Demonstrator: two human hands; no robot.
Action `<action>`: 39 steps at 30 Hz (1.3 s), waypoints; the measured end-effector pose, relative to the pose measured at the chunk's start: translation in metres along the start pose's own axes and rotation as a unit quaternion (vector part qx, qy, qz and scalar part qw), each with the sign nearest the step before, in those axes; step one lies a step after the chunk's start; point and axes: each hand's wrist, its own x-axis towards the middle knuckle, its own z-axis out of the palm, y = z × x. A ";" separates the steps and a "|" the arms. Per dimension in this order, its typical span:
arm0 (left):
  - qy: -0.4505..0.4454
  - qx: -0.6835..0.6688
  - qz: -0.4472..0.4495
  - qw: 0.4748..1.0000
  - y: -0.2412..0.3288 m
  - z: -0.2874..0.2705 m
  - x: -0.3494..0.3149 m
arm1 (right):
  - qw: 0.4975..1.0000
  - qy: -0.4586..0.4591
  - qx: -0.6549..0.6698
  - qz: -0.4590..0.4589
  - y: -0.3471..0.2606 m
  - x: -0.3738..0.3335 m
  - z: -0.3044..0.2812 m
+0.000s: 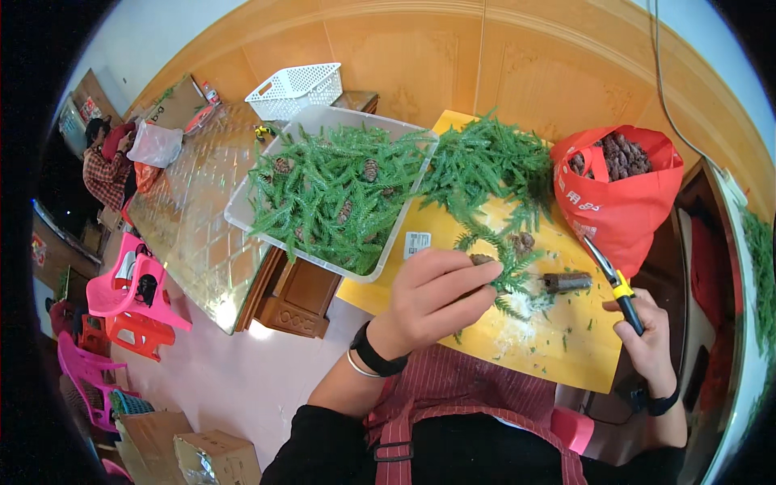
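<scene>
My left hand (440, 295) is closed in a pinch over the yellow table, holding a green artificial pine sprig (515, 279). A brown pine cone (482, 259) shows at its fingertips, partly covered by the fingers. At the table's right edge, my right hand (651, 335) is wrapped round the yellow and black handle of a tool (623, 293). Its slim metal end points up and left; I cannot tell its exact kind. Between the hands lies a dark cylinder (567, 281). Another brown cone (521, 242) rests just beyond the sprig.
A clear plastic bin (234, 212) of green sprigs and cones stands at the left. More sprigs (489, 158) are heaped at the back, beside a red bag (618, 214) of cones. White powder and green bits litter the yellow table (436, 218). A person (107, 171) is far left.
</scene>
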 end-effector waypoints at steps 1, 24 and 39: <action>0.001 0.023 0.027 0.999 0.000 -0.002 0.001 | 1.000 -0.003 0.014 0.010 0.004 -0.005 0.000; -0.077 -0.338 -0.145 0.926 0.005 0.002 0.014 | 0.897 -0.045 -0.224 -0.378 -0.038 0.031 -0.009; -0.065 -0.475 -0.356 0.802 0.009 0.009 0.002 | 0.937 -0.120 -0.142 -0.294 -0.022 0.029 0.003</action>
